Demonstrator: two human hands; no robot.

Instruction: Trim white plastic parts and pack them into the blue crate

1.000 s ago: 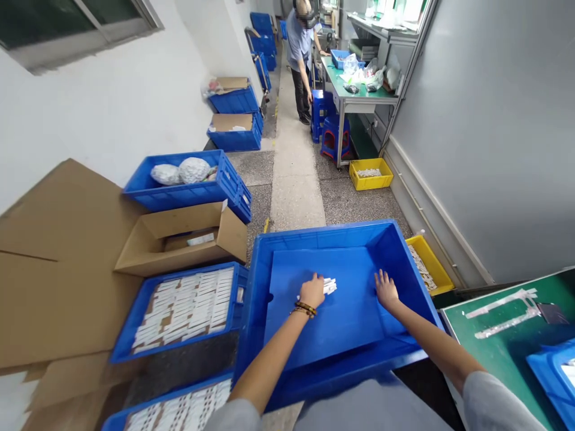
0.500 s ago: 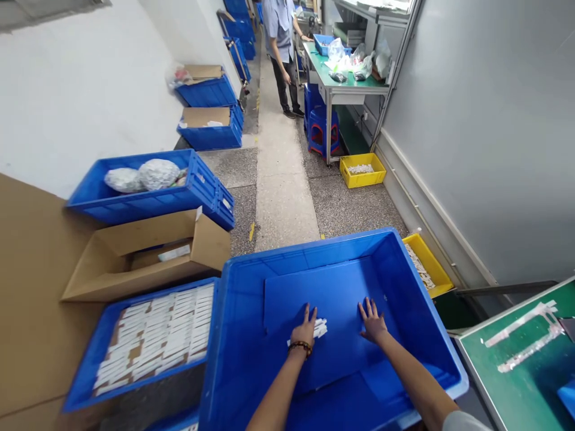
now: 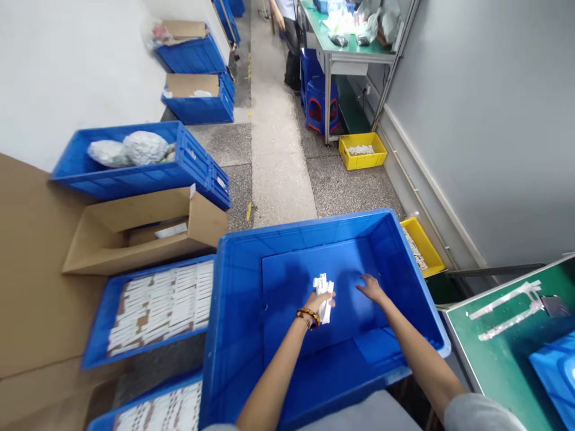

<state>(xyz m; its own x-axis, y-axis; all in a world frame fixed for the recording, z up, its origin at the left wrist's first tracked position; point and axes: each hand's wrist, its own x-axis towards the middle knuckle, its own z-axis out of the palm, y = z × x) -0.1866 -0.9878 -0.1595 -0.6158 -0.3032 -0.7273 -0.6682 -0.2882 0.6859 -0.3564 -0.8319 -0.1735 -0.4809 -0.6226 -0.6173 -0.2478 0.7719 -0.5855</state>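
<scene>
Inside the large blue bin, my left hand is closed around a small bundle of white strips, whose ends stick out above and below the fingers. A beaded bracelet is on that wrist. To the right, my right hand hovers over the blue sheet at the bin's bottom, its fingers apart and holding nothing. The two hands do not touch.
Trays of white strips and an open cardboard box stand left of the bin. A green table is at the right, with yellow crates beyond the bin. A person stands farther back.
My left hand has lifted off the bin's bottom and closed on the white strips. My right hand has come up off the blue sheet. The view has tilted further down.
</scene>
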